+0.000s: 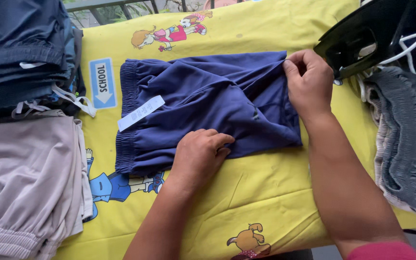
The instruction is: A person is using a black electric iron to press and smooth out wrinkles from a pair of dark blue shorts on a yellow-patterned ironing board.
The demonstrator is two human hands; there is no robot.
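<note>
A person smooths a pair of navy blue shorts [208,103] lying flat at the middle of a yellow cartoon-print cloth [266,192]. The left hand [199,156] presses palm-down on the shorts' near edge, fingers curled loosely onto the fabric and gripping nothing. The right hand [308,83] pinches the shorts' far right corner between thumb and closed fingertips. A black iron [357,43] rests just right of the shorts; folded dark clothes [22,53] and a beige garment [27,183] lie to their left, a grey garment pile [405,139] to their right. Keeping the pinched hem taut while the flat palm anchors the cloth should give a cleaner fold.
</note>
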